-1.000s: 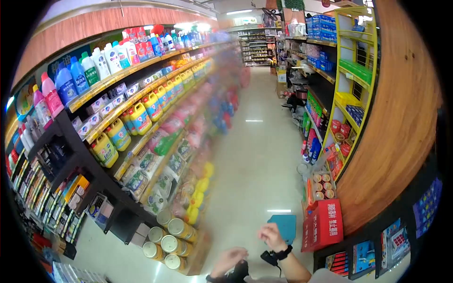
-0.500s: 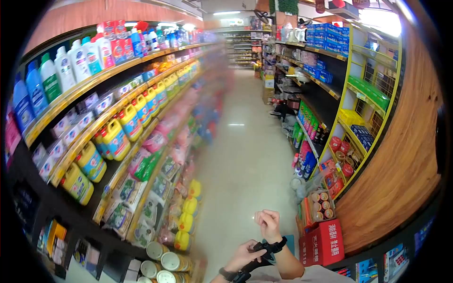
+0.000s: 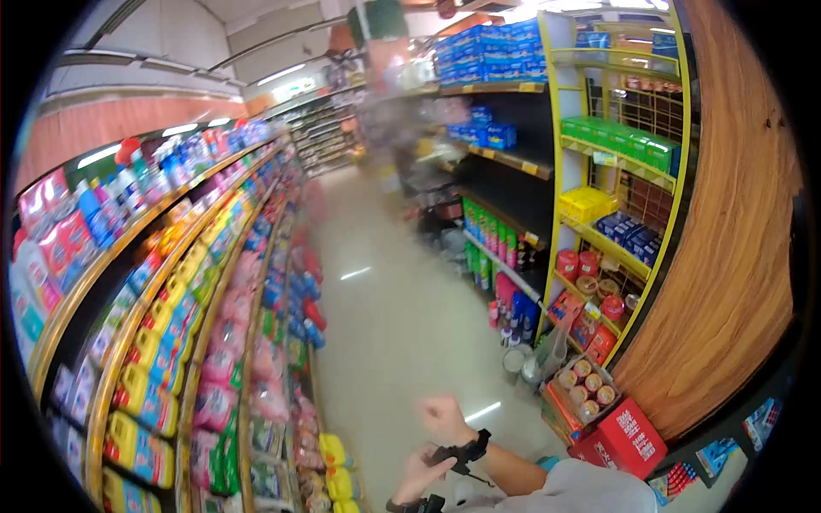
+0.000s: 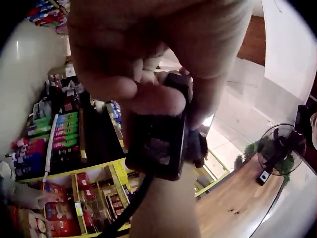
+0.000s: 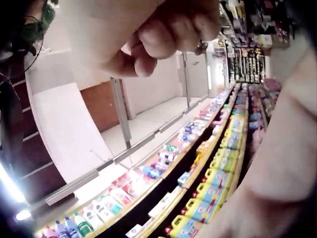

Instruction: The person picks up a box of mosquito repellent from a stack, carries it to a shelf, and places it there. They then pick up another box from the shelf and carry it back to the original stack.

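My left hand (image 3: 417, 472) holds a small black box-shaped device (image 4: 158, 146) strapped at my right wrist. In the left wrist view, its fingers lie across the top of the device, and a black cable (image 4: 131, 210) runs down from the lower end. My right hand (image 3: 445, 417) is raised just ahead of the left, with its fingers curled in. Nothing shows in its grasp in the right wrist view, where the curled fingers (image 5: 171, 37) fill the top. A black strap (image 3: 410, 504) circles my left wrist.
Long shelves of bottles and yellow jugs (image 3: 145, 402) line the left of the aisle (image 3: 368, 342). On the right stand a yellow rack (image 3: 556, 171), a wooden panel (image 3: 718, 214) and a red box (image 3: 629, 436) on the floor, with a carton of round tins (image 3: 586, 385) beside it.
The view has swung to the right, bringing the yellow rack closer to the middle. My left hand came up from apart to the right wrist and took hold of the black device. My right hand stays curled.
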Demonstrator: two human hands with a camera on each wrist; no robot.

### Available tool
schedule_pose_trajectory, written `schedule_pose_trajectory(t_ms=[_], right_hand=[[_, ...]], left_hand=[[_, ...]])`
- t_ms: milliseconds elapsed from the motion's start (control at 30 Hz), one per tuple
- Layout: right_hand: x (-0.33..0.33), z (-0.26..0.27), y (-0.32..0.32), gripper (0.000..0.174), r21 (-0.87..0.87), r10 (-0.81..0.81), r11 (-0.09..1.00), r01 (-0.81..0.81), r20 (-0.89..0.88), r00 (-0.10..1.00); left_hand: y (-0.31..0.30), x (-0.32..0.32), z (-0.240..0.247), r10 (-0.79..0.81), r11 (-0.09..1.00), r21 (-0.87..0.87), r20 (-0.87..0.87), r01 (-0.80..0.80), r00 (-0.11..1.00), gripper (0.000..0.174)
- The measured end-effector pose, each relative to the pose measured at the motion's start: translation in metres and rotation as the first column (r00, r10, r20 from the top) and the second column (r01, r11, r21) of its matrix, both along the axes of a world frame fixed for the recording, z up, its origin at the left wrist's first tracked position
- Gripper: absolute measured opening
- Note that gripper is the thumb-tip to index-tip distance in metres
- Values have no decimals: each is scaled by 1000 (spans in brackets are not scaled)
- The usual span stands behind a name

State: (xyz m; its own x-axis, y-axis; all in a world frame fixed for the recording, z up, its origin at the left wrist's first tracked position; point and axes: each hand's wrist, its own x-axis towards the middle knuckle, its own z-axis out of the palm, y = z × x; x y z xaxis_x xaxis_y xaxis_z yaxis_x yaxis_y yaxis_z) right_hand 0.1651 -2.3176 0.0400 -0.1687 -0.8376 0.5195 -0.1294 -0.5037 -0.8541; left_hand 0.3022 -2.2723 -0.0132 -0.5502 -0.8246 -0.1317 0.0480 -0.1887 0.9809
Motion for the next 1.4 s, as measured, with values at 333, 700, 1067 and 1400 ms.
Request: schedule_pose_trajectory(t_ms=[333, 700, 1067, 1400], right_hand=[[-96, -20, -123, 29, 41, -230, 969, 242, -195, 954], [-166, -10, -305, 19, 226, -424, 845, 485, -270, 864], [-264, 11, -455, 21, 170, -510, 733, 659, -504, 697], [-411, -20, -570, 12, 30, -719, 488, 872, -552, 422]], left_hand=[[-168, -90, -5, -410, 903, 122, -33, 411, 911, 31], [-399, -173, -18, -701, 707, 114, -17, 698, 713, 32], [-609, -224, -7, -549, 795, 277, -50, 540, 834, 21], [-770, -296, -29, -349, 903, 289, 60, 319, 935, 17]])
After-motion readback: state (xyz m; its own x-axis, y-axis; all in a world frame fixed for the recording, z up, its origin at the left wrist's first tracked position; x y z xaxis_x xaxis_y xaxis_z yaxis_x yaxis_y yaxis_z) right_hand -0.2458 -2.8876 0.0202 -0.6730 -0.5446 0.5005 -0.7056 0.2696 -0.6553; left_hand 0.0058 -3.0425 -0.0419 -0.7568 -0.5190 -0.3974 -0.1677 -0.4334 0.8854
